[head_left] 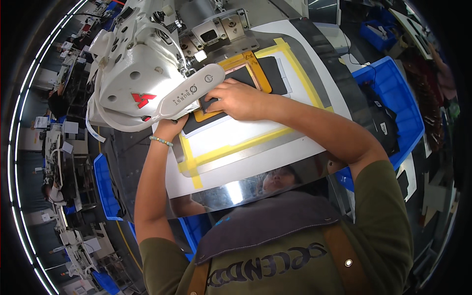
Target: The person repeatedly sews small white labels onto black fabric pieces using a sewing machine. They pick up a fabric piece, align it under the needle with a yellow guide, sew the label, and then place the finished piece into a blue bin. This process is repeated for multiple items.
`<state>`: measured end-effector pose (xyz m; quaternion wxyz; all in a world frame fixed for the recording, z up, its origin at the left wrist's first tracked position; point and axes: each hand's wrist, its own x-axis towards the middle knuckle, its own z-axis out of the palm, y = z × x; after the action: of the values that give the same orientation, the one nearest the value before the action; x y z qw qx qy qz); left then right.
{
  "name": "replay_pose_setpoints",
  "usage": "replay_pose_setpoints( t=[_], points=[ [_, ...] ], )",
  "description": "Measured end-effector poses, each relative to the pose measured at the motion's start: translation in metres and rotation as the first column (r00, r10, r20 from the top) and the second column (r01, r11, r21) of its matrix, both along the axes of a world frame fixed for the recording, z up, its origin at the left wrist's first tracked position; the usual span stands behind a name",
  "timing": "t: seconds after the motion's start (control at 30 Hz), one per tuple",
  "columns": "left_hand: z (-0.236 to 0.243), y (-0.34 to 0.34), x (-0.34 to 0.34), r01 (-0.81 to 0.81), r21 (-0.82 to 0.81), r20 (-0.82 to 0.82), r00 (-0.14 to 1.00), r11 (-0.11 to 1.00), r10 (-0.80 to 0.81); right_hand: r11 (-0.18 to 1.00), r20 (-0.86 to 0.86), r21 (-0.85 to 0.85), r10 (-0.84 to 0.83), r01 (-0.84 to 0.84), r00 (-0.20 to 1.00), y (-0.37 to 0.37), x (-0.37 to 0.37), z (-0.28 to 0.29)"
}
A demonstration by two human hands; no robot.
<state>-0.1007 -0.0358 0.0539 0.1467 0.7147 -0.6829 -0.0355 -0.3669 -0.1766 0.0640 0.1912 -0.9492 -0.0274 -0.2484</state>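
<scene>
My right hand (241, 101) rests over a yellow-orange template frame (264, 77), its fingers apart and bent slightly, the tips touching the dark sheet (240, 74) inside the frame. At the frame's near left side is my left hand (172, 128), with a beaded bracelet on the wrist. Its fingers are mostly hidden behind a pale lamp head (189, 93), so what they touch cannot be made out. Beneath the frame lies a larger black sheet (275, 73) on a white board edged with yellow tape (231, 147). The sewing machine's white head (132, 64) stands close at the left.
A metal clamp bracket (231, 27) sits just beyond the frame. The table has a shiny front edge (236, 191). A blue bin (408, 108) with dark pieces stands at the right, another blue bin (105, 187) at the left. Other workstations line the far left.
</scene>
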Motion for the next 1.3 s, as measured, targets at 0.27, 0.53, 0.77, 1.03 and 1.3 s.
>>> replay_pose_setpoints(
  t=[0.27,0.53,0.77,1.03,1.3],
  points=[
    [-0.017,0.002,0.023,0.077,-0.066,0.073,0.995,0.995,-0.072,0.999,-0.007,-0.035,-0.026,0.026,1.000,-0.001,0.004,-0.001],
    [-0.009,0.000,0.018,0.050,-0.004,0.171,0.984,0.999,-0.049,0.999,-0.103,0.030,-0.042,0.045,0.994,-0.001,0.002,0.009],
    [-0.017,0.003,0.040,0.055,0.039,0.153,0.986,0.998,-0.060,0.989,-0.233,-0.015,-0.150,0.150,0.961,-0.008,0.016,0.022],
    [0.016,0.005,0.006,0.031,-0.134,0.085,0.996,0.990,-0.019,0.995,-0.168,-0.080,-0.078,0.065,0.983,-0.014,0.019,0.014],
    [0.012,0.008,0.016,-0.133,-0.088,-0.085,0.988,0.987,0.125,0.993,-0.107,-0.113,0.022,-0.034,0.994,-0.002,0.005,0.016]
  ],
)
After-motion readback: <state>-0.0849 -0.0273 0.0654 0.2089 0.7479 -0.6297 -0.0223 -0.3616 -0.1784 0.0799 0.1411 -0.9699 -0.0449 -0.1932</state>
